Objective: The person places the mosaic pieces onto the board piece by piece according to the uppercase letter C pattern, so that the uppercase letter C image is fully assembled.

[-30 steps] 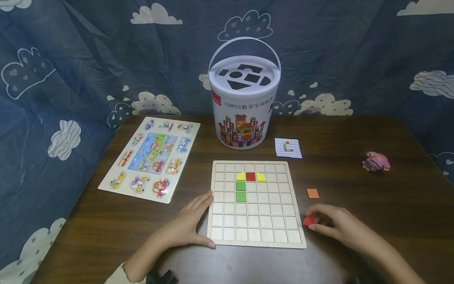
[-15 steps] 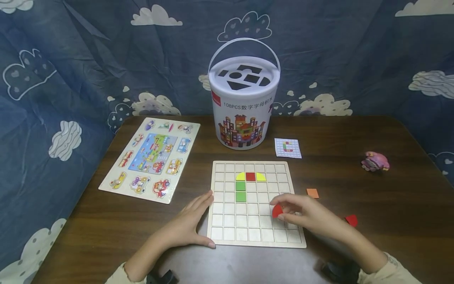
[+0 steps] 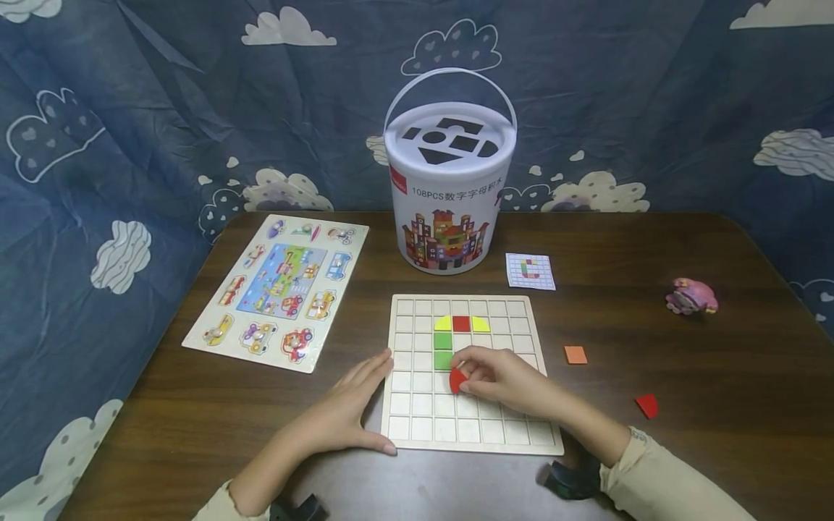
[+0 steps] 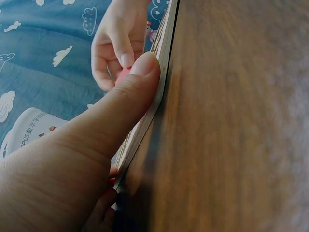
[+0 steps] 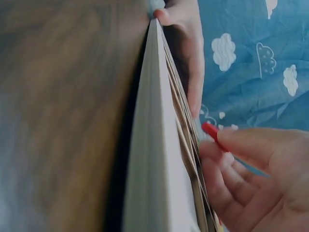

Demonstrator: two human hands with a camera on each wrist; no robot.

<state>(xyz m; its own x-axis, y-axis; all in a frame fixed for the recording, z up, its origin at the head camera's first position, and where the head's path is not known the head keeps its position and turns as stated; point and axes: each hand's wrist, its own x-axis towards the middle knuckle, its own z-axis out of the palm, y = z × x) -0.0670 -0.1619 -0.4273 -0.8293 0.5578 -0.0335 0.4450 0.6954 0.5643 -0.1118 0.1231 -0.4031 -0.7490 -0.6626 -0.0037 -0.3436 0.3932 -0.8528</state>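
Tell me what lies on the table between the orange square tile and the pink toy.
Nothing: in the head view, bare dark wood runs from the orange square tile to the pink toy. The loose red piece lies nearer the person, off that line.

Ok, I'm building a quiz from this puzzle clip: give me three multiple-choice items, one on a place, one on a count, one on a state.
1. Where does the loose orange tile lie?
A. on the table, right of the grid board
B. inside the bucket
C. on the vehicle puzzle

2. How many green tiles sit in the board?
A. one
B. two
C. four

3. What is the right hand doing?
A. resting flat
B. pinching a red piece
C. lifting the bucket

A: it lies on bare wood beside the board.
B: two are stacked under the yellow one.
B: fingertips grip the piece over the grid.
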